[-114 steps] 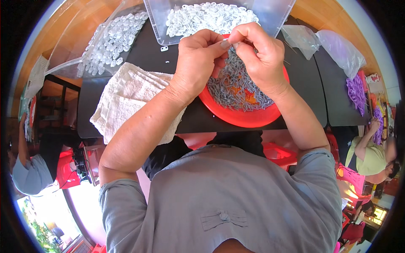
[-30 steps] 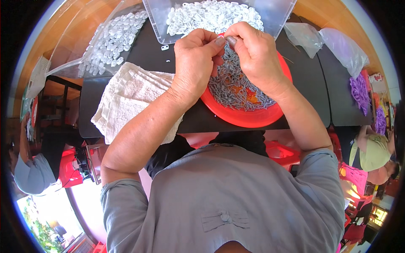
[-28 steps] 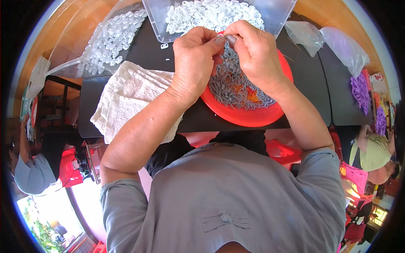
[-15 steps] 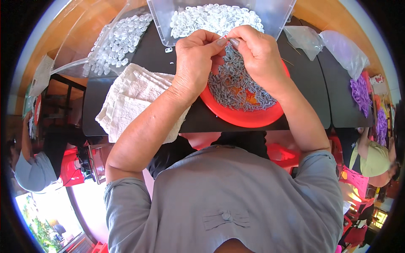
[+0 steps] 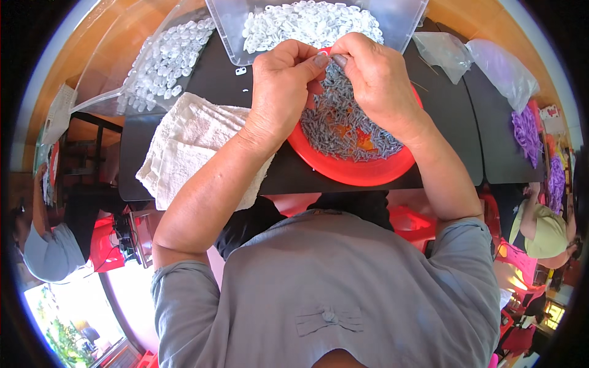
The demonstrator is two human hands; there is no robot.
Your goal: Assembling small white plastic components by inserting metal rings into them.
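Note:
My left hand and my right hand meet above the far rim of a red bowl. Between the left thumb and index finger shows a small white plastic piece, mostly covered by the fingertips. My right thumb and index finger are pinched right beside it; what they grip is too small to make out. Many short grey rod-like pieces fill the bowl, with its red-orange bottom showing through. Beyond the hands, a clear bin holds a heap of small white slotted pieces.
A folded cream towel lies left of the bowl. Further left, a clear container holds whitish translucent pieces. One loose white piece lies on the black table. Plastic bags and purple strands are at right; co-workers sit at both sides.
Both hands stay pinched together at nearly the same spot, with only a slight shift of the fingertips. More of the white piece shows now. The whole view has moved a little.

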